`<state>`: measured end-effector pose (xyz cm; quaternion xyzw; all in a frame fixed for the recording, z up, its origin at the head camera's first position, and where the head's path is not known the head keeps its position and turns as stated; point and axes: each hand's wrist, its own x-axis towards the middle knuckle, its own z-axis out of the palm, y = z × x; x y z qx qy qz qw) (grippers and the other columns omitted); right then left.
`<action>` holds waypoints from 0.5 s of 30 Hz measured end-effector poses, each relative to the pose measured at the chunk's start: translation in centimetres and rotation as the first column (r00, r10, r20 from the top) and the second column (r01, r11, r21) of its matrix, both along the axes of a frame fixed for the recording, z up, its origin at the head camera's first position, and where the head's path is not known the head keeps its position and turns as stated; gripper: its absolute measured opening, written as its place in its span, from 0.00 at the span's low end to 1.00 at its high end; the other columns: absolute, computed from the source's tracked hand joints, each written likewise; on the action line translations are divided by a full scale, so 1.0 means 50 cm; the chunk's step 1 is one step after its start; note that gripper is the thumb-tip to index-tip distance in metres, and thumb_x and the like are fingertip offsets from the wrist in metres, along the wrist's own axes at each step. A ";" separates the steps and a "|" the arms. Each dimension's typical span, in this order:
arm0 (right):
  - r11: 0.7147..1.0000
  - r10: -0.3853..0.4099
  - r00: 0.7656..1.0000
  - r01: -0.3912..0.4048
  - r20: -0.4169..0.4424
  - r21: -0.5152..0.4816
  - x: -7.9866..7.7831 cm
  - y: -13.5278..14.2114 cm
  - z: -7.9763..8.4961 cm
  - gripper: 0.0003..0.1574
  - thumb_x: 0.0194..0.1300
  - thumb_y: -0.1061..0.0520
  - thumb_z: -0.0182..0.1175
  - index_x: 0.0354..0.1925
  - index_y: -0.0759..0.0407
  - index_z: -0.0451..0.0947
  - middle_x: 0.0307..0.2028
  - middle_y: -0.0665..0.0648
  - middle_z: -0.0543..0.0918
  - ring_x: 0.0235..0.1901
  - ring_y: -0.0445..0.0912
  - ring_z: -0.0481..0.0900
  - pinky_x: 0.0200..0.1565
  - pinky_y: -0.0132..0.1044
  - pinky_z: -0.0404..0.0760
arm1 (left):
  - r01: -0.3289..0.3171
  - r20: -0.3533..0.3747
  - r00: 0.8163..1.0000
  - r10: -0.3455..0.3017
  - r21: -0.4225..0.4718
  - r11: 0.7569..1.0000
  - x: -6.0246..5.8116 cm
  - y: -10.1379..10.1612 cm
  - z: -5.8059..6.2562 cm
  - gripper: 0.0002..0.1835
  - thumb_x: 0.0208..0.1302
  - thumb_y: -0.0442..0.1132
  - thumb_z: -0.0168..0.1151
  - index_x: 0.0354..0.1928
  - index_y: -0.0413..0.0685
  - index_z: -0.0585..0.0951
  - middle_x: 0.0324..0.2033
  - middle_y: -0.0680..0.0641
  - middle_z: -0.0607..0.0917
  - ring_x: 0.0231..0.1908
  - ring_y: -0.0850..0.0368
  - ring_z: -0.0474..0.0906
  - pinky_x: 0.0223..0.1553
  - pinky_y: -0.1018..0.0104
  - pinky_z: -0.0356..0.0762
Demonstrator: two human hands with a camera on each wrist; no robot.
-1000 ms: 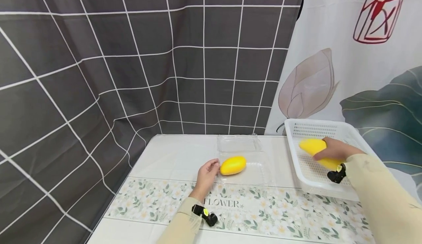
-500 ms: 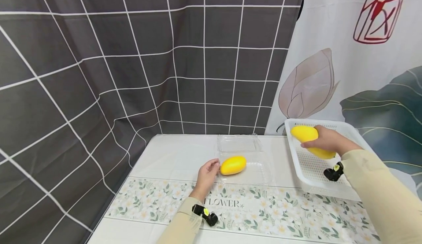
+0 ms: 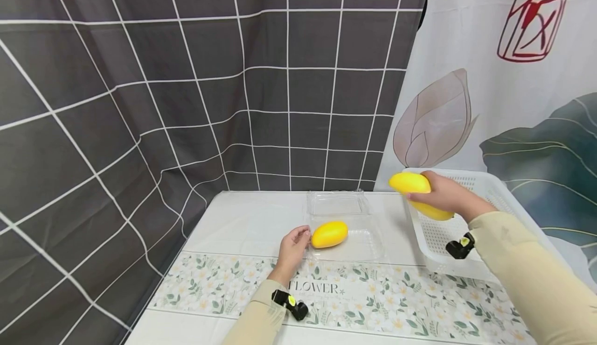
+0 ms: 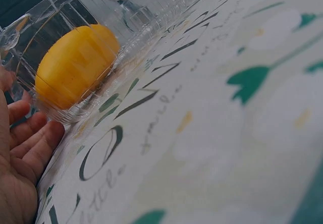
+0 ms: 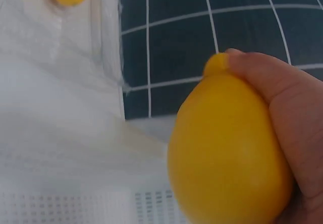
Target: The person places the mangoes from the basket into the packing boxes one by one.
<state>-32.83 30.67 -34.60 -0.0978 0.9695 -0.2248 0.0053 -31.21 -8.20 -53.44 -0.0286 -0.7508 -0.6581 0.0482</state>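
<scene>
In the head view, my right hand grips a yellow mango across its middle, above the left side of a white basket. The right wrist view shows this mango large, with a finger along its tip. A second mango lies in the left part of a clear plastic clamshell box, whose lid is folded back. My left hand pinches the box's left edge. In the left wrist view, several of its fingers are bent beside the box's corner.
A white tabletop with a floral band bears the box and basket. Behind hangs a dark grid-patterned curtain, which also runs down the left side. At the right is a white curtain with a leaf and flower print.
My right hand has lifted the mango from inside the basket and carried it left, toward the basket's left rim. My left hand, the box and the mango in it have stayed put.
</scene>
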 end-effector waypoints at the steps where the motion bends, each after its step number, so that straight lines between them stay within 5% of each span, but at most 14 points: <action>1: 1.000 0.010 1.000 -0.010 -0.014 0.002 0.000 -0.006 0.001 0.53 0.66 0.33 0.62 0.67 0.73 0.59 0.42 0.65 0.79 0.35 0.52 0.76 0.34 0.42 0.77 | 0.000 -0.001 1.000 0.000 0.001 1.000 0.000 0.000 0.000 0.18 0.77 0.44 0.56 0.62 0.45 0.80 0.57 0.46 0.84 0.55 0.50 0.81 0.56 0.62 0.82; 15: 0.991 0.133 0.973 -0.131 -0.188 0.028 0.009 -0.089 -0.003 0.45 0.65 0.37 0.67 0.65 0.65 0.67 0.44 0.60 0.80 0.38 0.51 0.76 0.37 0.45 0.77 | -0.004 0.005 1.000 0.004 -0.009 1.000 0.002 0.001 0.002 0.18 0.77 0.44 0.56 0.62 0.45 0.80 0.57 0.46 0.84 0.56 0.51 0.81 0.55 0.63 0.83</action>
